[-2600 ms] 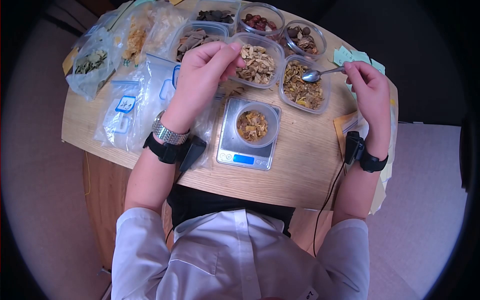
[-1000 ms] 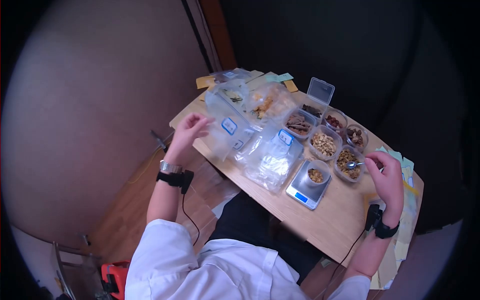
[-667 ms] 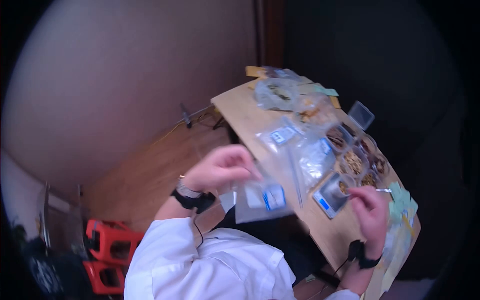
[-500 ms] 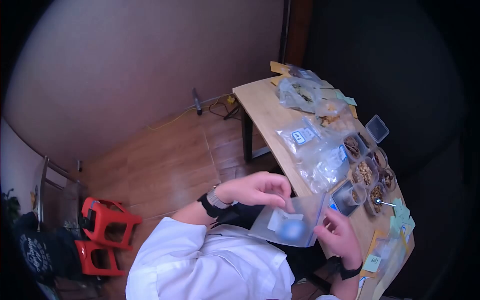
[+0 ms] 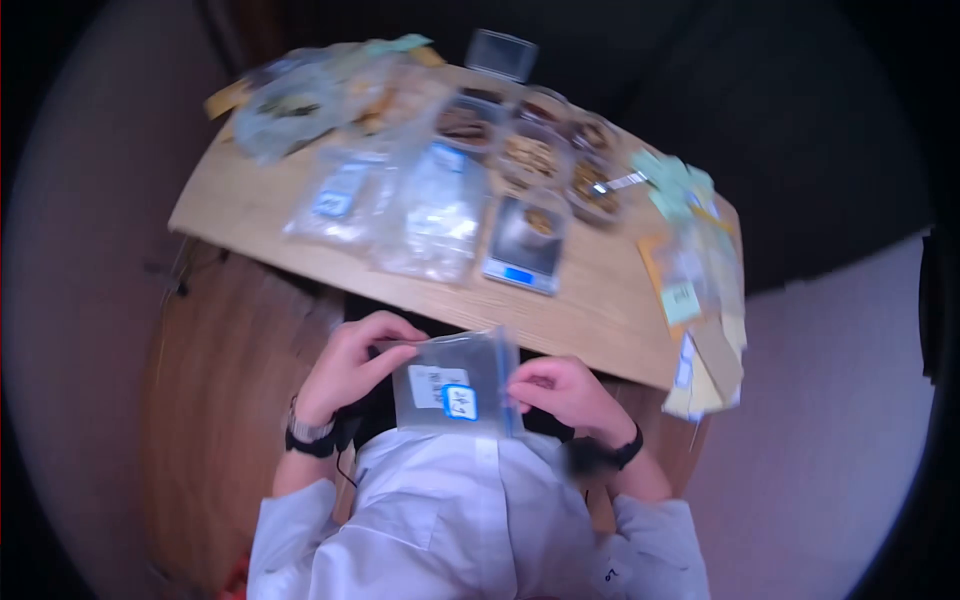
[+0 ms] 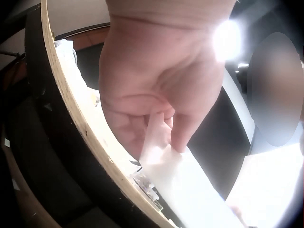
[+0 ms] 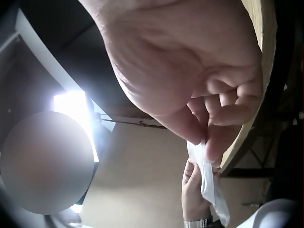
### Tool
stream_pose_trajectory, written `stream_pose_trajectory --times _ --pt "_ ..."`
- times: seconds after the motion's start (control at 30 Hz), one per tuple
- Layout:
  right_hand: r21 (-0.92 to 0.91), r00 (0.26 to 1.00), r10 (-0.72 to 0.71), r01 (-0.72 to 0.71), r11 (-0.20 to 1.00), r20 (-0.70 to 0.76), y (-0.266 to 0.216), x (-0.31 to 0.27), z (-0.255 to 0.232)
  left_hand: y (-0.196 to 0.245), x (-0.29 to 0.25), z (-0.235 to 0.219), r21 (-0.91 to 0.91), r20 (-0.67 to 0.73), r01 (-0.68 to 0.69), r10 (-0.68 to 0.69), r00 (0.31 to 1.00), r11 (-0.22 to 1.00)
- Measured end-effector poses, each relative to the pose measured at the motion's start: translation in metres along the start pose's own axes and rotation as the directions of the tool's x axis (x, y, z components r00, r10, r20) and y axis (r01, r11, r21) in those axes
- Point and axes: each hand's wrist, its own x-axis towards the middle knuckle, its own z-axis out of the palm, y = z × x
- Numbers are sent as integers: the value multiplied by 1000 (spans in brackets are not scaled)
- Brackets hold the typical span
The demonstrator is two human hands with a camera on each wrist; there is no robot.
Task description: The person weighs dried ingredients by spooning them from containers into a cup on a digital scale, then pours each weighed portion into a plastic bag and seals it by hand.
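Observation:
A clear zip bag (image 5: 425, 395) with a white label and a blue-edged tag hangs over the lap, in front of the table's near edge. The left hand (image 5: 355, 365) pinches one side of it between thumb and fingers. At its blue zip edge, the right hand (image 5: 570, 395) pinches the bag. In the left wrist view the left hand (image 6: 161, 80) grips the bag (image 6: 190, 190), which looks washed out. The right wrist view shows the right hand's thumb and finger closed on the folded bag (image 7: 207, 178). A spoon (image 5: 625, 182) lies in a tub of yellowish pieces.
On the table (image 5: 400, 295), a scale (image 5: 520, 274) bears a small cup (image 5: 540, 228). Several tubs of dried pieces stand behind it. Flat clear bags (image 5: 435, 215) lie left of the scale; papers and envelopes (image 5: 715, 365) lie at the right edge.
The left hand has taken hold of a bag and brought it over the lap. The right hand has let go of the spoon and now pinches the bag's zip edge. The head view has swung left and back.

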Motion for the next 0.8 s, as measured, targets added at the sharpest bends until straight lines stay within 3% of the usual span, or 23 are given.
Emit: stream_pose_trajectory --times 0.07,0.1,0.17,0.2,0.23,0.3,0.37,0.47,0.63,0.73,0.8 --pt "-76 998 -63 64 995 21 4 3 2 4 7 11 359 -227 -189 282 932 914" --pt "-56 997 -77 77 995 -7 5 2 5 10 4 14 575 -272 -220 437 857 788" --pt "-223 995 -92 96 970 25 0 3 14 6 -18 15 314 -256 -146 232 938 938" --pt "-209 992 -125 126 970 20 7 8 19 4 -26 20 127 -180 -72 94 979 989" --pt "-202 991 -131 131 971 16 8 12 25 3 -30 27 104 -44 -71 76 996 992" --pt "-260 966 -223 250 933 128 5 25 39 7 -33 43 -176 112 117 -98 989 978" --pt "-235 954 -260 290 928 149 5 37 53 -12 -38 52 -261 154 243 -208 966 934" --pt "-271 920 -323 377 886 223 -7 41 61 -18 -46 49 -191 117 172 -152 981 966" --pt "-247 935 -268 323 913 233 -15 34 56 -1 -43 44 -22 123 59 -56 991 998" --pt "-110 924 -301 333 936 236 -9 33 58 -10 -41 50 -136 95 25 -12 995 990" --pt "-6 905 -360 370 929 226 0 34 58 -12 -39 55 -311 95 -81 116 989 947"
